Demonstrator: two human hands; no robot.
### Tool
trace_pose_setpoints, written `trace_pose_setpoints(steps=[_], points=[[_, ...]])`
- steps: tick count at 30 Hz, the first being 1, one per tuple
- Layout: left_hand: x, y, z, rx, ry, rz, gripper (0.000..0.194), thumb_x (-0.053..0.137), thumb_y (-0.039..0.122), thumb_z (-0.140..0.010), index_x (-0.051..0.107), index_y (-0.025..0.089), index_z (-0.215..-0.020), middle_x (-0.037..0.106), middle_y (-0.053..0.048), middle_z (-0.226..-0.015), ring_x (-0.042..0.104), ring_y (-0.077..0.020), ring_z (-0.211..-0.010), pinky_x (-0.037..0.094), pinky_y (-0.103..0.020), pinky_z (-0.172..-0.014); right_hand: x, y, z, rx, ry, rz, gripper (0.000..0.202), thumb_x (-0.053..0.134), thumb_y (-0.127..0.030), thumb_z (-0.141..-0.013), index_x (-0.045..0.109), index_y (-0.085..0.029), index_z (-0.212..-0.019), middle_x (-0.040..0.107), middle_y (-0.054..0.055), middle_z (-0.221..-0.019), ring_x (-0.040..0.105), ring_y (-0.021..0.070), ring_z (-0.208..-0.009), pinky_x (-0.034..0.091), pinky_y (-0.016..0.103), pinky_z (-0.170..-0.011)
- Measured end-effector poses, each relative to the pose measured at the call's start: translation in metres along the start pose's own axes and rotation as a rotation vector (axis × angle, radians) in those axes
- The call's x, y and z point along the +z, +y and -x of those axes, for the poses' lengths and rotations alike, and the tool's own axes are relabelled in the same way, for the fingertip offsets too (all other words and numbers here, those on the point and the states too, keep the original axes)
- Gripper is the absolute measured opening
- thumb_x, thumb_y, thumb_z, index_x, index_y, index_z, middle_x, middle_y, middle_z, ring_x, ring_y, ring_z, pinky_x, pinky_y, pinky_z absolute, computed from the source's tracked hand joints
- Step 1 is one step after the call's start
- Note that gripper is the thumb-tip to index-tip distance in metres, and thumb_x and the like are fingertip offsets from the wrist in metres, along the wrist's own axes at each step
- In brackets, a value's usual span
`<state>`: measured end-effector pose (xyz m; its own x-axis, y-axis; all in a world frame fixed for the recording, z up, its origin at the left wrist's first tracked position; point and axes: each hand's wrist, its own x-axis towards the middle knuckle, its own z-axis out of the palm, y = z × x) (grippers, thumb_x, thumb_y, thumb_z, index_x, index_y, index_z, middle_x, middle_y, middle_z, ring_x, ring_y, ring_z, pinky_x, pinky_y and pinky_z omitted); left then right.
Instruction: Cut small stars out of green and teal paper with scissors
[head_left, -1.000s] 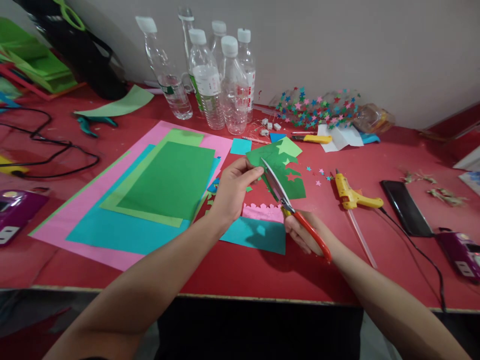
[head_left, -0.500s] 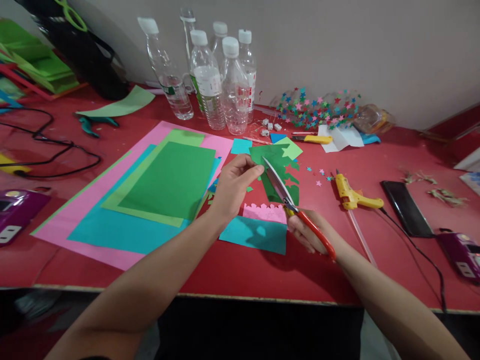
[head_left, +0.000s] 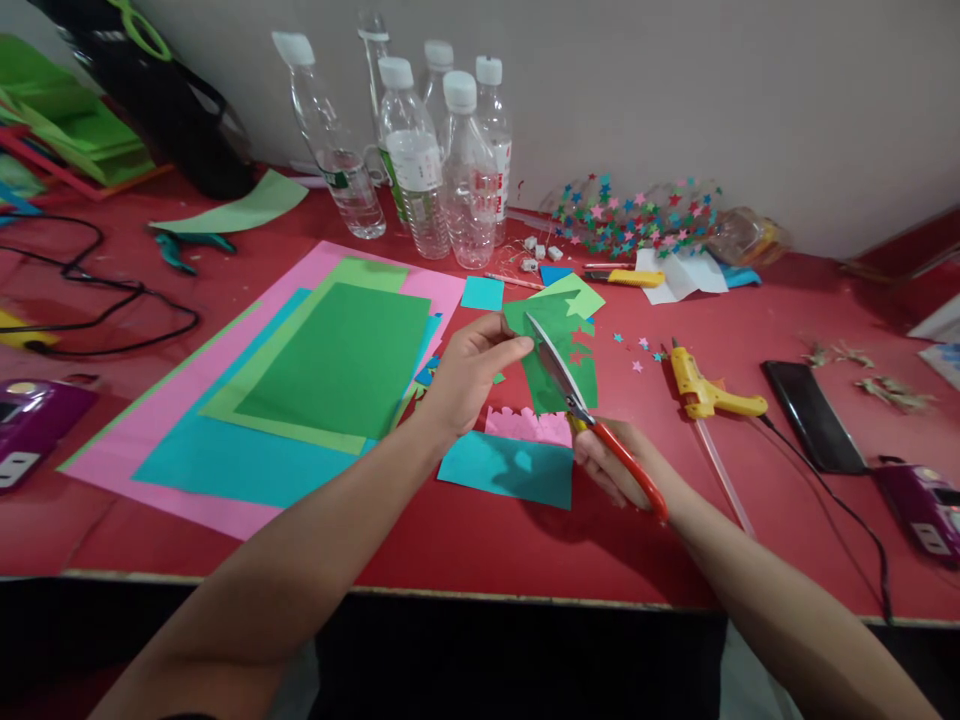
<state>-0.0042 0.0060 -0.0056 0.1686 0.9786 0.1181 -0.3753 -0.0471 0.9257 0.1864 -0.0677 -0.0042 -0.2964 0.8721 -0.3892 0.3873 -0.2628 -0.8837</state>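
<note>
Left of the left hand [head_left: 476,378]: layered coloured sheets [head_left: 322,375] on the bench [head_left: 450,555]. Left hand pinching the edge of a notched dark green sheet [head_left: 564,328], ahead of both hands. Right hand [head_left: 619,462] gripping red-handled scissors [head_left: 561,372], blades at the sheet. Farther right: yellow glue gun [head_left: 699,394], black phone [head_left: 814,415].

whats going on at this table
A person's left hand pinches a green sheet with star-shaped gaps, while the right hand holds red-handled scissors, their blades in front of it. A pink strip and a blue paper lie nearby, and loose stars lie near a yellow glue gun.
</note>
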Motion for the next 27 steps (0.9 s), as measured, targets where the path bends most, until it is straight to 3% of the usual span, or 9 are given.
trace_pose_setpoints(steps=[5,16,22,27], points=[[0.0004,-0.0005,0.0010,-0.004,-0.052,-0.042,0.002,0.066,0.019,-0.075,0.065,0.018,-0.074,0.063,0.003,-0.074,0.057,-0.0104,-0.075,0.044,-0.026,-0.081,-0.0012,-0.0002,0.0003,-0.070,-0.012,-0.012,0.045,0.052,-0.065,-0.078,0.043,-0.022,-0.068,0.036,-0.009,-0.038,0.034,0.0072,-0.029,0.030,0.022,-0.033],[0.0024,-0.0019,0.0021,-0.004,-0.013,-0.092,0.012,0.066,0.021,-0.075,0.058,0.017,-0.068,0.055,0.005,-0.066,0.051,-0.0083,-0.067,0.040,-0.023,-0.070,0.0005,-0.0044,0.0001,0.016,0.004,-0.003,0.045,0.049,-0.063,-0.079,0.043,-0.022,-0.063,0.039,-0.008,-0.034,0.035,0.0075,-0.026,0.029,0.021,-0.031],[0.0010,0.0008,0.0016,0.020,-0.036,-0.248,0.011,0.065,0.024,-0.075,0.059,0.017,-0.069,0.057,0.003,-0.068,0.051,-0.0103,-0.069,0.041,-0.026,-0.069,-0.0005,0.0013,-0.0016,-0.065,-0.042,-0.037,0.048,0.043,-0.067,-0.081,0.048,-0.020,-0.071,0.039,-0.010,-0.033,0.033,0.0071,-0.025,0.029,0.021,-0.031],[0.0006,0.0007,0.0009,0.006,-0.041,-0.251,0.010,0.066,0.024,-0.075,0.060,0.017,-0.069,0.058,0.003,-0.068,0.052,-0.0098,-0.068,0.042,-0.025,-0.069,-0.0004,0.0011,-0.0030,-0.002,-0.013,-0.023,0.041,0.047,-0.058,-0.084,0.046,-0.020,-0.067,0.039,-0.010,-0.032,0.035,0.0069,-0.024,0.031,0.019,-0.031]])
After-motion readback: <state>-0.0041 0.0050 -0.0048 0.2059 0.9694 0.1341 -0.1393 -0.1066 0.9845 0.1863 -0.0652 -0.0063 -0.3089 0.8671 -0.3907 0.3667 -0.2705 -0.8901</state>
